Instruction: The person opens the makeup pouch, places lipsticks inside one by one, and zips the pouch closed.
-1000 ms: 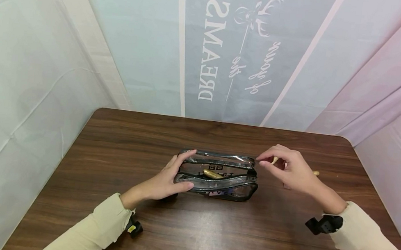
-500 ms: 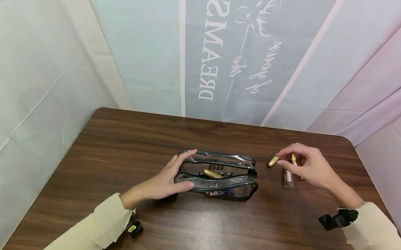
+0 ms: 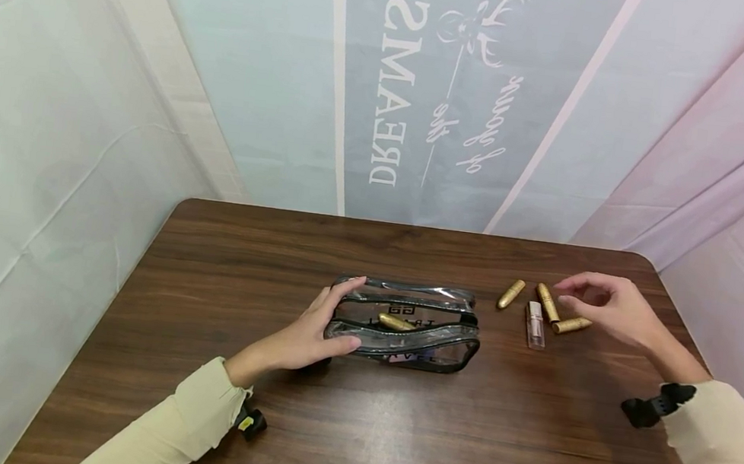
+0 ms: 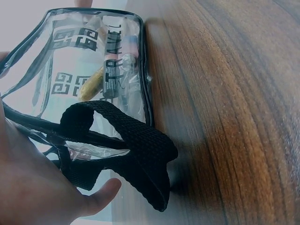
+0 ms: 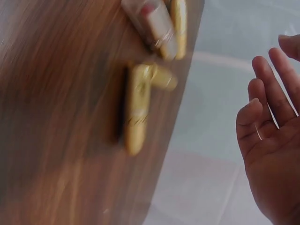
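Note:
A clear cosmetic bag [image 3: 434, 336] with black piping lies unzipped on the table. My left hand [image 3: 305, 335] holds its left end, thumb on the front rim and fingers at the back rim. Inside rests a gold lipstick tube [image 3: 396, 323] among other small items, and a black strap loop [image 4: 140, 140] hangs from the held end. To the right, my right hand [image 3: 614, 309] hovers empty with fingers loosely bent. Near it lie gold lipstick tubes: one on the left [image 3: 511, 294], one in the middle [image 3: 548, 303] and one nearest the hand [image 3: 572, 325]. A clear-cased lipstick [image 3: 536, 326] lies beside them.
The brown wooden table [image 3: 383, 432] has rounded back corners. A printed cloth [image 3: 454, 119] hangs behind it, with pale cloth at both sides. Black cameras are strapped on the left wrist [image 3: 250, 422] and right wrist [image 3: 655, 406].
My right hand has moved from the bag's right end further right, past a gold lipstick tube now lying free, uncovering the other tubes. The left hand and the bag have stayed put.

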Tool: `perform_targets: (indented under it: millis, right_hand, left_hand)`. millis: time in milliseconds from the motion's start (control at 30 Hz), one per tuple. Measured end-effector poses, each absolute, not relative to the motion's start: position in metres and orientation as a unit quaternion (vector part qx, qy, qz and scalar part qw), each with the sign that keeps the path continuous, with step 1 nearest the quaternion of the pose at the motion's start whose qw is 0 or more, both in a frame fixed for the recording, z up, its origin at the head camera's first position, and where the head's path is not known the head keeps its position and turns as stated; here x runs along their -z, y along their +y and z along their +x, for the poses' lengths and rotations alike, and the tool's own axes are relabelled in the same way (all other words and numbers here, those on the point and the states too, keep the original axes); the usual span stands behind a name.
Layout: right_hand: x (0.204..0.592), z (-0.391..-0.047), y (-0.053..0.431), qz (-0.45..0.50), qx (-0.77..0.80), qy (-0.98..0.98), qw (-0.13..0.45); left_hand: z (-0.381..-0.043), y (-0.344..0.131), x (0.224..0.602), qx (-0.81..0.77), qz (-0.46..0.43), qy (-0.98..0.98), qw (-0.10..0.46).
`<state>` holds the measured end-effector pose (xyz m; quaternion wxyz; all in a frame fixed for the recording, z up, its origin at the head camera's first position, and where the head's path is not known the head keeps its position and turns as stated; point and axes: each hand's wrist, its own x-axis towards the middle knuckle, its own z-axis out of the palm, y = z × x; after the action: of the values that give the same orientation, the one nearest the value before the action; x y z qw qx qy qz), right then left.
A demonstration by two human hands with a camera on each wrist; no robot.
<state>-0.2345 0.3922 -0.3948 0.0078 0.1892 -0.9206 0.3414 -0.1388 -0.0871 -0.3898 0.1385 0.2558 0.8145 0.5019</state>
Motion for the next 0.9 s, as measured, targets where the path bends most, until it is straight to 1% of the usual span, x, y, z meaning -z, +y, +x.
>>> perform_targets:
  millis: [167, 400, 533, 900]
  right_hand:
    - [0.401, -0.235, 0.411, 0.15, -0.331, -0.931, -0.011]
    - [0.408, -0.236, 0.426, 0.14, -0.332, -0.932, -0.026]
    - [0.414, -0.236, 0.434, 0.128, -0.324, -0.937, -0.027]
    - [0.436, -0.236, 0.45, 0.131, -0.315, -0.939, -0.03]
  left_hand:
    - [-0.139, -0.087, 0.389, -0.501, 0.255, 0.816, 0.136]
    - [-0.139, -0.088, 0.39, -0.502, 0.255, 0.814, 0.14]
    - [-0.139, -0.088, 0.39, -0.504, 0.256, 0.812, 0.145]
    - [-0.139, -0.088, 0.389, -0.504, 0.255, 0.813, 0.144]
